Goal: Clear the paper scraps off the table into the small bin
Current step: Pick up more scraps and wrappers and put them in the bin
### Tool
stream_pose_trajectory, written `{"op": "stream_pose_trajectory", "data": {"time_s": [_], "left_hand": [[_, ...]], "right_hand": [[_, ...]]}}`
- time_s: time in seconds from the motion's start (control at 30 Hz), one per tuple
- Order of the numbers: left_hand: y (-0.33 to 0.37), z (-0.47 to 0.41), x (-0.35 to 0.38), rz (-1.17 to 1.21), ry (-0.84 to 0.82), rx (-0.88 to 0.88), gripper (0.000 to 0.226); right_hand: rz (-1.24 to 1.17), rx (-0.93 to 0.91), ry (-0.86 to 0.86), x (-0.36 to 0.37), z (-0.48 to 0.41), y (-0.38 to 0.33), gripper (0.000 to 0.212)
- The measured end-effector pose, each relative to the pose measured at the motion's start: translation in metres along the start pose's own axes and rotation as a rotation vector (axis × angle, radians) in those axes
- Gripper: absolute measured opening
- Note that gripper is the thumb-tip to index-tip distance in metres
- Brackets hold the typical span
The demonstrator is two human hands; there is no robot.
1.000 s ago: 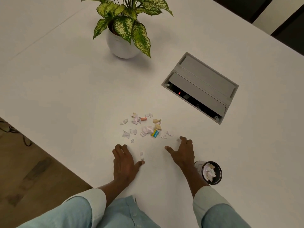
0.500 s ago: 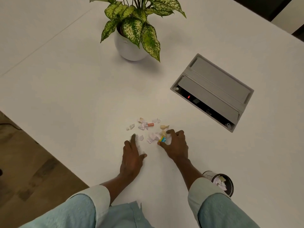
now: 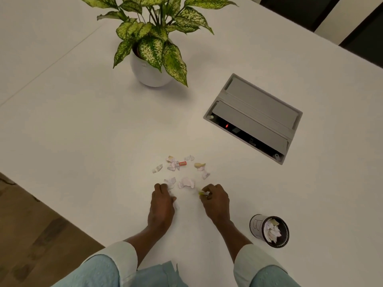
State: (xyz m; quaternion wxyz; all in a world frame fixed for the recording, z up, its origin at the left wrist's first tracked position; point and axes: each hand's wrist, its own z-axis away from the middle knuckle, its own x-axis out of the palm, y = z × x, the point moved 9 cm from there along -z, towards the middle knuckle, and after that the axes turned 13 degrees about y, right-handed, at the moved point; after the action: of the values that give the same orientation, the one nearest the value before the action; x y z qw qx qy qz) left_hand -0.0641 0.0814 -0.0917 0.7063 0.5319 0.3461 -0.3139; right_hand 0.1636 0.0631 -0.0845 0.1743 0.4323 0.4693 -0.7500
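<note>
Several small paper scraps [image 3: 179,168], mostly white with one orange and a few yellowish bits, lie scattered on the white table [image 3: 83,121] just beyond my hands. My left hand [image 3: 162,201] lies on the table with its fingers curled over white scraps at the near left of the pile. My right hand [image 3: 216,200] has its fingers curled and pinches a few scraps, a yellow-green bit showing at the fingertips. The small black bin [image 3: 273,231] stands to the right of my right forearm, tilted toward me, with white scraps inside.
A potted plant [image 3: 152,48] in a white pot stands at the back centre. A grey cable box [image 3: 253,117] is set into the table at the right, its flap open. The table's near edge runs diagonally at the left, with wooden floor [image 3: 31,235] below.
Both hands drew back toward me, dragging scraps along. The right hand's fingers closed around the coloured bits; the left hand's fingers curled over white scraps.
</note>
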Motion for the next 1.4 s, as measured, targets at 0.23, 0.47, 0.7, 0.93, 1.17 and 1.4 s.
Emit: {"op": "stream_pose_trajectory", "data": {"time_s": [0.23,0.47,0.7,0.93,1.17,1.4], "left_hand": [[0.014,-0.001,-0.002,-0.049,0.039,0.164,0.020],[0.031,0.017,0.017,0.141,-0.046,0.146,0.035],[0.133,0.074,0.033,0.514,-0.188,0.173,0.030],[0.239,0.124,0.060,0.557,-0.318,0.429,0.024],[0.275,0.154,0.083,0.380,-0.405,0.574,0.009],[0.227,0.138,0.077,0.228,-0.343,0.612,0.011]], "right_hand": [[-0.158,0.237,0.079,-0.031,0.035,0.037,0.018],[-0.355,0.332,0.252,-0.100,0.070,0.050,0.020],[-0.420,0.484,0.454,-0.174,0.101,0.096,0.015],[-0.232,0.594,0.600,-0.212,0.110,0.152,0.016],[-0.204,0.515,0.628,-0.219,0.106,0.159,0.021],[-0.043,0.258,0.598,-0.217,0.118,0.143,0.035]]}}
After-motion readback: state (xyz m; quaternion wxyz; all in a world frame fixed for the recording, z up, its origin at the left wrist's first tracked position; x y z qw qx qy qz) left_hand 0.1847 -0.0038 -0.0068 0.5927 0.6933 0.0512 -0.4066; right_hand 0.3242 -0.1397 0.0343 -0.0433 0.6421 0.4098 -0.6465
